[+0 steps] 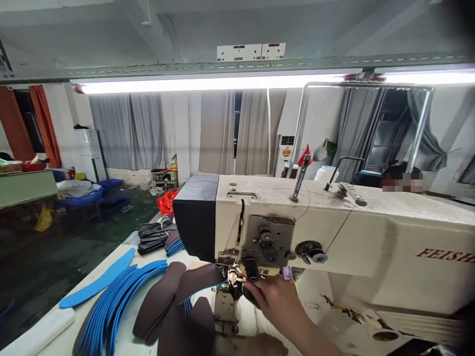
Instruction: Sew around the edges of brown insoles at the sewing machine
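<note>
1. The right hand [278,298] reaches in beneath the head of a cream-painted metal sewing machine [352,247], fingers bent and bunched beside the shiny needle area [233,277]. Something dark lies under the fingers, but whether they pinch it cannot be told.
2. The left hand [264,344] is a blurred, skin-toned shape at the bottom edge, near the machine's lower metal arm; its grip cannot be told.
3. A curved brown strip [200,282] – smooth and matte, with a thin bright-blue edge – runs from the pile on the left up to the needle area.
4. Left of it, more brown pieces [158,306] with rounded, wavy outlines lie overlapped on the pale, smooth tabletop [124,341].
5. Farther left, a fanned stack [115,301] of long, curved pieces shows rows of blue edges, like ribs. One flat blue piece [98,284] with rounded ends lies just beside it.
6. A white bar [44,333], straight and blunt-ended, rests near the table's left edge.
7. Behind the stack sits a black bundle [154,237] of thin, layered strips, near crinkled red plastic [166,202].
8. The machine carries a dark, angular end cover [196,217], round metal knobs and fine thread.
</note>
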A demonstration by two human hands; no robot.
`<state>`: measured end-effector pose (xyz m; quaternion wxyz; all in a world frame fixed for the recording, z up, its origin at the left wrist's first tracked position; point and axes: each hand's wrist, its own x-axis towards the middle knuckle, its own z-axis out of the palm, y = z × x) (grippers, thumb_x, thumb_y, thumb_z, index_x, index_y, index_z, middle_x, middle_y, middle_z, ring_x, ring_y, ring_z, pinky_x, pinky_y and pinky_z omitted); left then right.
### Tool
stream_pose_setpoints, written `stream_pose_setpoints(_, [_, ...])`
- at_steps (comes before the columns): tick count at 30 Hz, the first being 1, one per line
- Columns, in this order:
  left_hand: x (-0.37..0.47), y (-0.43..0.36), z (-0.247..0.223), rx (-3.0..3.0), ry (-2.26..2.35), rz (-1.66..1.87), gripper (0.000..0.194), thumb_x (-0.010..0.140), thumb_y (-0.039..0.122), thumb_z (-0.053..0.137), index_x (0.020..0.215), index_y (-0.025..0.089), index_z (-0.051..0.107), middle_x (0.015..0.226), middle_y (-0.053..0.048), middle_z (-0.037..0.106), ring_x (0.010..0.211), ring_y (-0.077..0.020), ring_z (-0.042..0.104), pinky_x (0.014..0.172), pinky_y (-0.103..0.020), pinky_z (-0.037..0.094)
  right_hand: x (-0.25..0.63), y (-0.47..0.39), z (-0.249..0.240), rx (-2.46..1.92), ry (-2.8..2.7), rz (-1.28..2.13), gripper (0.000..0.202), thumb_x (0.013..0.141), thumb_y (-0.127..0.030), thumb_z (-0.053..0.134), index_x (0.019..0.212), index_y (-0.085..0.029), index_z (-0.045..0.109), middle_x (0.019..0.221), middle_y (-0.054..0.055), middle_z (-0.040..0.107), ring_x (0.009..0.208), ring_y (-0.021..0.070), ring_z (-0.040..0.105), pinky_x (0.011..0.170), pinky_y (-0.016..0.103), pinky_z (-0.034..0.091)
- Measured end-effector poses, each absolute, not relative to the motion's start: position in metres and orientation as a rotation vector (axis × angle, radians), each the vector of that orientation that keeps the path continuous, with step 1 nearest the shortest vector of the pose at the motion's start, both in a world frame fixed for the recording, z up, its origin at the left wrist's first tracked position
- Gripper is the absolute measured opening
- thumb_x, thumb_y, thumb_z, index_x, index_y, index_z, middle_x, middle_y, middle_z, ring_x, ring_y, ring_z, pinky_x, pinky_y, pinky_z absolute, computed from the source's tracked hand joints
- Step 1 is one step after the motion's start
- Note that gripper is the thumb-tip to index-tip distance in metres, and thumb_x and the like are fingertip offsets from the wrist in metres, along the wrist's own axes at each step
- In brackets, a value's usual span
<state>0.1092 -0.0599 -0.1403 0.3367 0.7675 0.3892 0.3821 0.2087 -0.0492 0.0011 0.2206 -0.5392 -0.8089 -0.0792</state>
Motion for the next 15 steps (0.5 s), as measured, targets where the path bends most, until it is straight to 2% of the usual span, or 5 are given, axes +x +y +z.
stream_pose_setpoints(2, [0.076,-0.061,-0.127,2.086,0.982,0.966,0.011,0.076,0.032,0.065,0.074,0.026,0.073,0.069,-0.006,0.072,0.066,-0.0233,0.068,0.057,-0.031,0.053,0.205,-0.042,0.008,-1.482,-2.263,-0.213,0.027,0.091,-0.030,0.050,0.089,-0.030,0.077,0.074,0.006,0.077,0.065,0.0245,0.070,0.054,0.028,0.045])
stream_pose_setpoints(4, [0.042,-0.063,-0.104,2.220,0.936,1.060,0.020,0.079,0.025,0.058,0.093,0.025,0.072,0.083,-0.008,0.073,0.073,-0.0217,0.068,0.064,-0.030,0.055,0.204,-0.039,0.011,-1.468,-2.289,-0.217,0.024,0.089,-0.030,0.053,0.093,-0.032,0.076,0.087,0.006,0.079,0.075,0.0274,0.071,0.061,0.031,0.046])
stream_pose_setpoints(7, [0.007,-0.068,-0.061,2.354,1.033,1.359,0.021,0.084,0.014,0.050,0.094,0.021,0.068,0.087,-0.008,0.071,0.077,-0.0180,0.066,0.067,-0.027,0.054,0.204,-0.038,0.012,-1.463,-2.314,-0.218,0.025,0.090,-0.032,0.053,0.085,-0.030,0.077,0.095,0.007,0.078,0.084,0.0309,0.071,0.069,0.035,0.047])
stream_pose_setpoints(11, [-0.002,-0.065,-0.024,2.510,1.125,1.494,0.018,0.085,0.012,0.051,0.092,0.020,0.065,0.083,-0.006,0.069,0.077,-0.0189,0.063,0.068,-0.031,0.053,0.203,-0.039,0.005,-1.488,-2.298,-0.198,0.028,0.092,-0.030,0.048,0.089,-0.029,0.076,0.091,0.007,0.079,0.078,0.0278,0.072,0.063,0.031,0.047])
stream_pose_setpoints(15, [0.006,-0.050,-0.018,2.559,1.247,1.497,0.019,0.086,0.013,0.049,0.089,0.021,0.066,0.081,-0.005,0.069,0.076,-0.0196,0.065,0.066,-0.030,0.053,0.204,-0.040,0.003,-1.483,-2.286,-0.144,0.030,0.095,-0.026,0.046,0.092,-0.029,0.075,0.084,0.003,0.079,0.083,0.0240,0.073,0.068,0.028,0.048])
